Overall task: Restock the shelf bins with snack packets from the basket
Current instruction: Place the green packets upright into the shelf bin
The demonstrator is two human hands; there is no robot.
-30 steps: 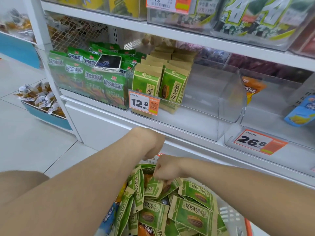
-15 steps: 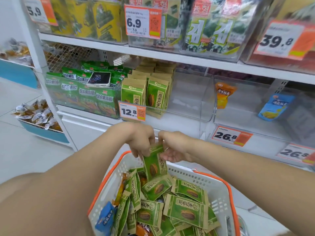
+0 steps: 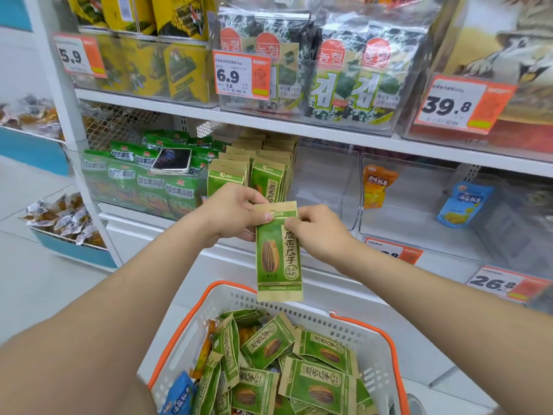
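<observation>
A green and tan sunflower-seed packet (image 3: 279, 259) hangs upright above the basket. My left hand (image 3: 232, 215) pinches its top left corner and my right hand (image 3: 318, 232) pinches its top right edge. Below, the white basket with an orange rim (image 3: 371, 336) holds several more of the same packets (image 3: 317, 381), plus a blue one (image 3: 179, 396) and some orange ones. Behind my hands, a clear shelf bin (image 3: 323, 187) holds rows of matching packets (image 3: 263, 169) in its left part; its right part is bare.
A bin of green packets (image 3: 134, 184) with a phone (image 3: 172, 160) lying on top stands to the left. To the right a clear bin holds an orange packet (image 3: 377, 181) and a blue packet (image 3: 462, 205). Seaweed packs (image 3: 347, 73) fill the shelf above.
Both hands have lifted one packet out of the basket, from among the pile up to the level of the shelf bin. The view has tilted upward.
</observation>
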